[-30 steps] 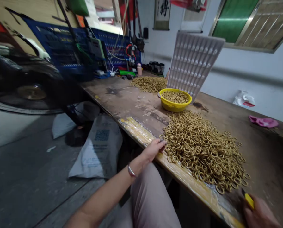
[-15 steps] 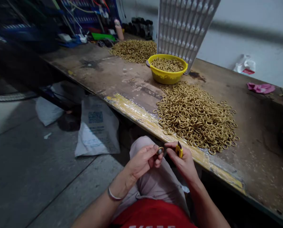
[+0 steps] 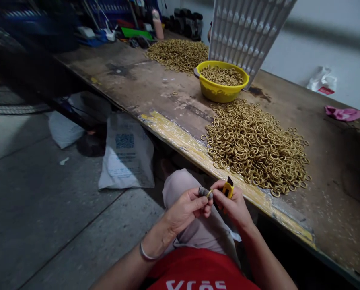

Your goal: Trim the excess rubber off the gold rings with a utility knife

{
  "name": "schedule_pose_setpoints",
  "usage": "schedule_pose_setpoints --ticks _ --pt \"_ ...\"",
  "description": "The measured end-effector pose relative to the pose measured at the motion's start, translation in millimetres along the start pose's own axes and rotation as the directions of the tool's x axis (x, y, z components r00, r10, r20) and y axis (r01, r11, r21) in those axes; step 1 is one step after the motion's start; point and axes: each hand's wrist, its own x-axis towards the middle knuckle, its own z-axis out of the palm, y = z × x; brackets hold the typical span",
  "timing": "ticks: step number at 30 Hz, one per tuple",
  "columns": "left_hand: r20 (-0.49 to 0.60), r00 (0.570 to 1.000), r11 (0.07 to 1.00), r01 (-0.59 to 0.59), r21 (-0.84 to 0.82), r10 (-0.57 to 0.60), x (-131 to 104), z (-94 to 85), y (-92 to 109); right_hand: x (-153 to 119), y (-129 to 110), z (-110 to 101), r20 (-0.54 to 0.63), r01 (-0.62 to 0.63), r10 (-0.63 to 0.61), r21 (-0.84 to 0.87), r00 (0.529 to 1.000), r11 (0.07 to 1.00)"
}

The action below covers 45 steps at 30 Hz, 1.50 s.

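1. At lower centre of the frame: left hand (image 3: 187,207), closed narrowly on one ring (image 3: 210,193); right hand (image 3: 235,207), gripping a knife (image 3: 228,189), blade up, fingertips now brought to the ring. Half a second ago, a gap parted the hands.
2. Centre to lower right: table edge (image 3: 180,137), slanting, glossy with yellow tape, just beyond the hands; smooth grey floor (image 3: 62,209) spreading at lower left.
3. Right of centre: heap (image 3: 255,149) of round, dull-gold rings, loose.
4. Upper centre: round yellow bowl (image 3: 220,93), ring-filled, before a ribbed, tilted panel (image 3: 243,34).
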Motion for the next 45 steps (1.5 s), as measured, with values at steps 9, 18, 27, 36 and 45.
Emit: schedule_pose_setpoints --ticks 9,18,27,36,45 --pt "-0.138 0.956 0.923 -0.204 0.327 0.26 -3.6 -5.5 -9.9 -13.9 4.0 -2.8 0.072 0.269 -0.32 -0.727 0.945 0.632" --pt "-0.121 0.92 0.77 -0.234 0.593 0.373 -7.8 -1.6 -6.8 -22.5 1.1 4.2 0.152 0.221 -0.254 -0.938 0.955 0.268" --pt "0.066 0.879 0.56 -0.358 0.747 0.473 -28.0 19.0 3.8 14.5 -8.2 -22.0 -0.112 -0.111 -0.146 -0.994 0.983 0.012" --pt "-0.132 0.951 0.926 -0.231 0.3 0.28 2.5 -0.6 -2.7 55.5 -4.0 -19.9 -0.038 -0.036 -0.018 -0.996 0.999 0.085" --pt "-0.1 0.994 0.996 -0.049 -0.073 0.042 17.4 -8.2 19.6 77.7 -9.1 -9.5 -0.019 -0.016 0.098 -0.999 0.995 -0.032"
